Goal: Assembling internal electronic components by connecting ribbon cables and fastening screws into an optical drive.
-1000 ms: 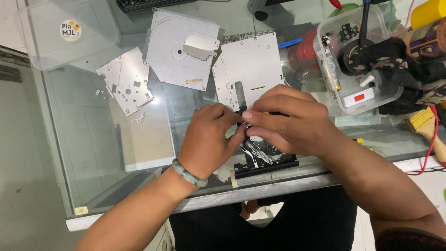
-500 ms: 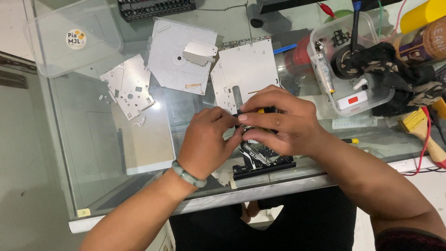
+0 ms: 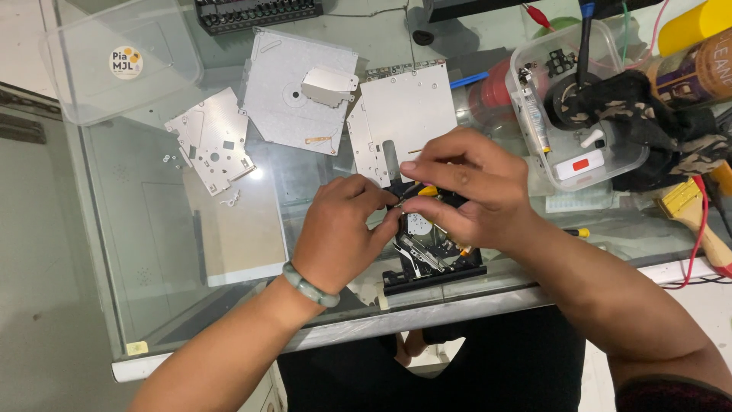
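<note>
1. The table [image 3: 152, 252] is clear glass, smooth and glossy, catching light glare.
2. The drive mechanism [image 3: 431, 255] is matt black plastic with bright bare-metal parts inside.
3. The cover plates [image 3: 293, 91] are dull silver sheet metal, smooth and faintly speckled.
4. The storage box [image 3: 564, 164] is clear glossy plastic.
5. The bracelet [image 3: 309, 286] looks like polished pale green stone.

On the glass table [image 3: 152, 252] before us, a round white-and-orange sticker [image 3: 126, 62] marks the clear plastic lid [image 3: 122, 65] at far left; a brown-labelled bottle [image 3: 705, 69] lies far right.
</note>
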